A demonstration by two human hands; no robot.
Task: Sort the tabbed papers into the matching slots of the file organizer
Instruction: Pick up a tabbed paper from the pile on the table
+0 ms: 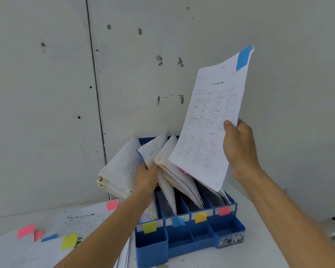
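Note:
My right hand (238, 149) holds a printed paper (207, 130) upright above the blue file organizer (182, 240); a blue tab (243, 57) sticks to the sheet's top corner. My left hand (146, 178) grips the filed papers (122, 171) in the organizer and pushes the left bundle aside, widening a gap between bundles. The slots carry front labels from left to right: a green tab (150, 227), a blue label (178, 222), a yellow tab (200, 217) and a pink tab (224, 210).
Loose tabbed papers (79, 223) lie spread on the white table at the lower left, with pink, blue and green tabs showing. A grey wall stands right behind the organizer. Small open compartments line the organizer's front.

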